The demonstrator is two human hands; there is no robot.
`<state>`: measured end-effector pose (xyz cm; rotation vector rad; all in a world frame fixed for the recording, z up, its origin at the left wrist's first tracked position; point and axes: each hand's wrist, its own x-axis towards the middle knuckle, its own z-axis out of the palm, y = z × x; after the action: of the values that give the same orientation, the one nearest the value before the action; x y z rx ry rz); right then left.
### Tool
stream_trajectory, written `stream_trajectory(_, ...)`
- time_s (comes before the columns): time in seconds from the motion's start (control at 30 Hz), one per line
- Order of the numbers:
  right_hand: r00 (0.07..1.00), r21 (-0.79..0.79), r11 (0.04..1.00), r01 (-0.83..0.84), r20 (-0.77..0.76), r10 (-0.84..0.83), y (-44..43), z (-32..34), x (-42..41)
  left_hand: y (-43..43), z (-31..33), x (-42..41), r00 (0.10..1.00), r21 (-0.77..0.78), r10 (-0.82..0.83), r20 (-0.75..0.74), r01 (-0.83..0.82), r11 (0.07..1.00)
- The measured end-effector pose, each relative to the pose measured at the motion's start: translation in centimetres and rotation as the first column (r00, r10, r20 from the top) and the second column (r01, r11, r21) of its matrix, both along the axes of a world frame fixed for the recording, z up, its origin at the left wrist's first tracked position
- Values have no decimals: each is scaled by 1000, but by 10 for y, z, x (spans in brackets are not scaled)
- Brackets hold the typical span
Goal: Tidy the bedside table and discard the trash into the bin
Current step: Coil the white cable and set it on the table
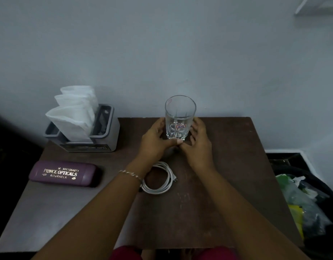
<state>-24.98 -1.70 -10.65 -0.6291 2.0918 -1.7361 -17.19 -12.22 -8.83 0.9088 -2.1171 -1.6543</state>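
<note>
A clear drinking glass (180, 117) with a small red-edged sticker stands upright near the back edge of the brown bedside table (227, 166). My left hand (156, 139) cups its left side, thumb curled along the base. My right hand (198, 139) wraps its right side, fingers curled at the base. A coiled white cable (162, 182) lies on the table just below my left wrist. At the right, beside the table, a black bin (304, 199) holds crumpled plastic and paper trash.
A grey organiser (109, 132) holding white folded tissues (75, 113) sits at the back left. A purple spectacle case (64, 173) lies left of the cable. A pale wall rises right behind the table.
</note>
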Motion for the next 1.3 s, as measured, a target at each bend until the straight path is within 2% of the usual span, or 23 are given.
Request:
stream_trajectory(0.07, 997, 17, 998, 59, 56, -60, 15, 1, 10, -5, 4, 25, 993, -92, 52, 108, -42, 995)
stream_trajectory(0.13, 993, 92, 990, 111, 34, -115, 38, 3, 31, -3, 5, 64, 961, -177, 223, 162, -194, 965)
stream_trajectory(0.2, 996, 160, 985, 64, 44, -72, 56, 4, 54, 8, 7, 103, 934, -125, 302, 190, -282, 951)
stream_trajectory(0.3, 995, 203, 978, -58, 93, 40, 62, 5, 75, 28, 6, 129, 941, 78, 296, 167, -312, 947)
stream_trajectory(0.37, 994, 254, 962, -103, 52, 93, 54, 9, 81, 36, 5, 129, 947, 146, 289, 142, -309, 940)
stream_trajectory(0.47, 994, 305, 947, -105, 3, 109, 51, 11, 87, 41, 1, 124, 957, 141, 248, 152, -270, 953)
stream_trajectory(0.93, 988, 334, 930, 154, -48, -146, 96, 9, 79, 82, 7, 103, 974, 113, 103, 202, -128, 985)
stream_trajectory(1.03, 975, 346, 915, 205, -157, -159, 91, 17, 85, 74, 9, 115, 965, 76, 117, 236, -138, 987)
stream_trajectory(1.1, 960, 273, 940, 206, -245, -140, 81, 31, 100, 63, 14, 132, 953, 20, 173, 250, -184, 983)
stream_trajectory(1.17, 965, 167, 975, 148, -240, -105, 66, 43, 124, 46, 19, 155, 921, -48, 329, 207, -326, 944)
stream_trajectory(1.2, 983, 137, 987, 89, -173, -65, 55, 46, 138, 34, 21, 168, 888, -124, 428, 166, -412, 903)
stream_trajectory(1.3, 990, 157, 979, -133, 62, 124, 16, 41, 174, -15, 19, 204, 745, -365, 667, 23, -615, 699)
